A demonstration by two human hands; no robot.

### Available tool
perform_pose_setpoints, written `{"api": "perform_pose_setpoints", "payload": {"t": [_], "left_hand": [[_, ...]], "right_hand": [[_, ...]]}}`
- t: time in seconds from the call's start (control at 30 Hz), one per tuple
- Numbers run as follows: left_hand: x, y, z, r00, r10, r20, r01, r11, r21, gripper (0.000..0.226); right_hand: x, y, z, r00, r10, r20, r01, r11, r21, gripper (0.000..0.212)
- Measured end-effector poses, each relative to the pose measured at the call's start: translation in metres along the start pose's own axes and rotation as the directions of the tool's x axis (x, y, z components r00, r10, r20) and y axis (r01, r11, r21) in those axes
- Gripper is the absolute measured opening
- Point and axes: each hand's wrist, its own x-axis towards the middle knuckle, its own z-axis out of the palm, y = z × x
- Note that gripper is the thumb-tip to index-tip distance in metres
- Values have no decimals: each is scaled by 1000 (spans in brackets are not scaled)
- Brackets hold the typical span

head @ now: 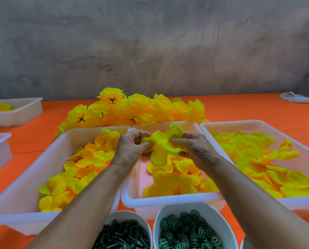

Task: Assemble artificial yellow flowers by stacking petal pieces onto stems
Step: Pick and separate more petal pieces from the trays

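The light was soft, even and fairly bright, with no hard glare. Faint shadows lay under the forearms, across the middle tray (pixel 132 193). Colours ran oversaturated: the petals glowed neon and the table (pixel 240 108) burned orange. Beyond that tray the wall (pixel 150 42) looked smeared, and the wide lens bowed the table's edges.

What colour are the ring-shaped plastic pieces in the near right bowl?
Green, in the head view: the ring-shaped plastic pieces fill the white oval bowl.
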Motion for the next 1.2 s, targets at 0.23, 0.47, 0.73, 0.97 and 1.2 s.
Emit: {"api": "perform_pose_setpoints", "payload": {"t": [0.23,0.47,0.73,0.97,1.2], "left_hand": [[-2,3,0,999,37,22,-37,999,28,17],[-4,4,1,998,47,42,-49,998,51,16],[-2,0,0,992,2,129,-23,986,162,16],[-5,1,1,986,-16,164,-21,975,223,16],[-3,10,3,999,-9,31,3,982,190,20]], "right_hand": [[-5,-2,2,999,-46,20,48,996,-73,12],[-3,-1,3,999,-35,22,37,996,-80,4],[-1,-2,1,998,-61,-15,59,990,-131,13],[-5,2,3,999,-34,20,38,951,-308,20],[-17,-22,4,988,100,117,-8,793,-609,30]]}}
